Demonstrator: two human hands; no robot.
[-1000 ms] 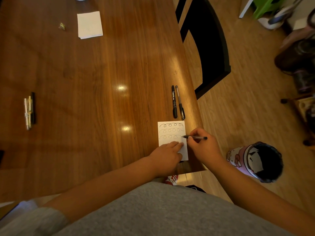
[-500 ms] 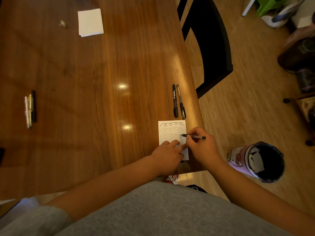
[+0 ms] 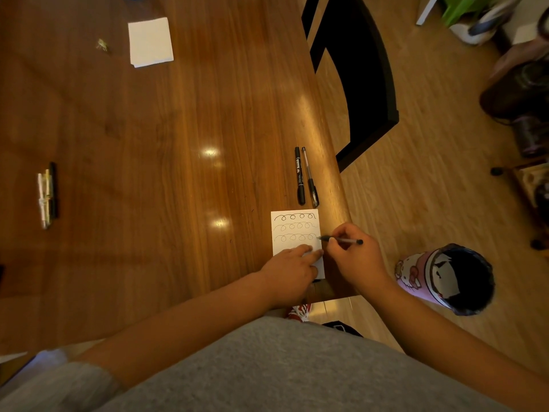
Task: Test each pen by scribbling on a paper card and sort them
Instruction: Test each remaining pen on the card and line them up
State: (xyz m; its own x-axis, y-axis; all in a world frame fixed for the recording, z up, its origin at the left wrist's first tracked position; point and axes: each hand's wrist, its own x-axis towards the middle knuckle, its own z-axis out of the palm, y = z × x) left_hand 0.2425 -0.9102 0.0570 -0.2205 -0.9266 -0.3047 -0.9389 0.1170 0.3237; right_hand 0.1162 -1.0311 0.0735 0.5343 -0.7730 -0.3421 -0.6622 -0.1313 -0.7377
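Pinched between the fingertips of the right hand [image 3: 355, 257], a slim pen [image 3: 341, 240] lies nearly level, its tip at the right edge of the paper card [image 3: 294, 230], level with the third row of loops, and its capped end pointing away toward the floor side. Flat on the lower part of the card, the left hand [image 3: 289, 270] presses down with fingers extended and holds nothing, covering the card's bottom left portion. Three rows of looped scribbles show on the card: the top row is dark and bold, the two below it fainter. The card sits close to the right edge of the wooden table [image 3: 178, 144]. Just beyond the card's far edge, two dark pens [image 3: 306, 176] lie side by side, almost touching and roughly parallel to the table edge. Far to the left of the card, well apart from it, a small cluster of pens [image 3: 47, 194] lies together, some pale and one black. Beyond the card and to the left, toward the far end of the table, a white stack of paper [image 3: 151, 42] rests with a small crumpled scrap [image 3: 102, 45] just to its left. To the right of the card, off the table, a pink cartoon-printed bin [image 3: 445, 278] stands on the floor, and a black chair [image 3: 356, 78] sits further beyond the card along the same table edge.
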